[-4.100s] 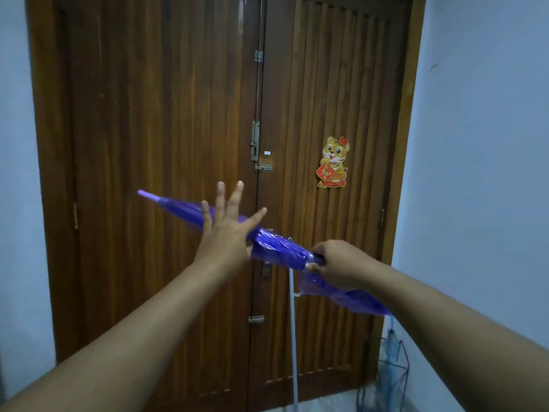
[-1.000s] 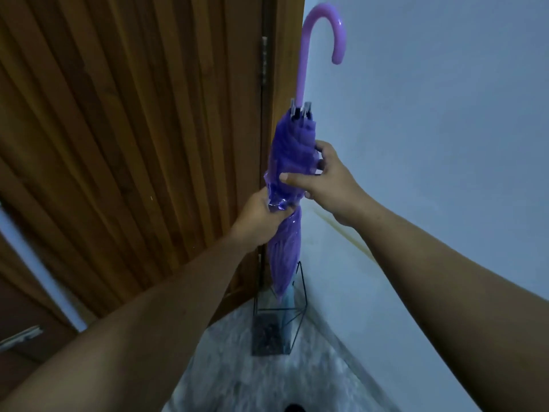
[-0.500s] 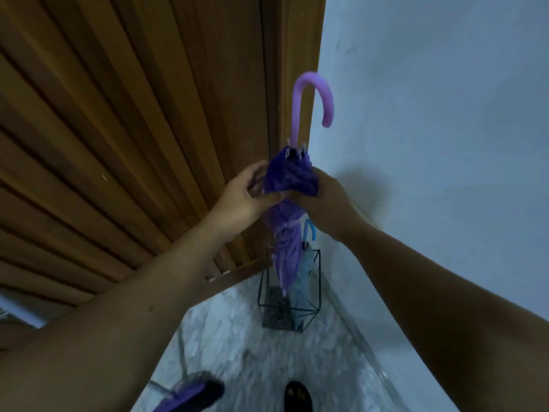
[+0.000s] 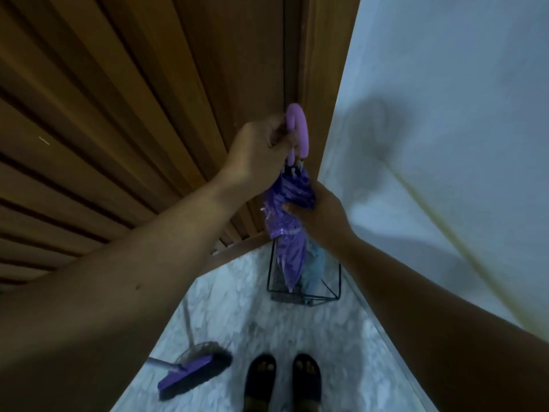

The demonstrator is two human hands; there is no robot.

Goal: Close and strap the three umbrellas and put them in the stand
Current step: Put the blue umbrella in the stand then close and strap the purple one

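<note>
Over the wire stand [image 4: 303, 292], purple umbrella [image 4: 289, 233] held upright, crook handle gripped by left hand [image 4: 261, 150] above, folded canopy clutched by right hand [image 4: 320, 212] below.

An umbrella [image 4: 289, 257] stands tip-down in a wire stand [image 4: 303, 281] in the corner between door [image 4: 148, 99] and wall [image 4: 445, 114], another umbrella [image 4: 316, 269] beside it, a broom [image 4: 193, 373] on the floor [image 4: 267, 328] left of two sandalled feet [image 4: 282, 382].

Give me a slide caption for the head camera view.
Both hands lower a strapped purple umbrella into the wire stand beside a blue umbrella.
</note>
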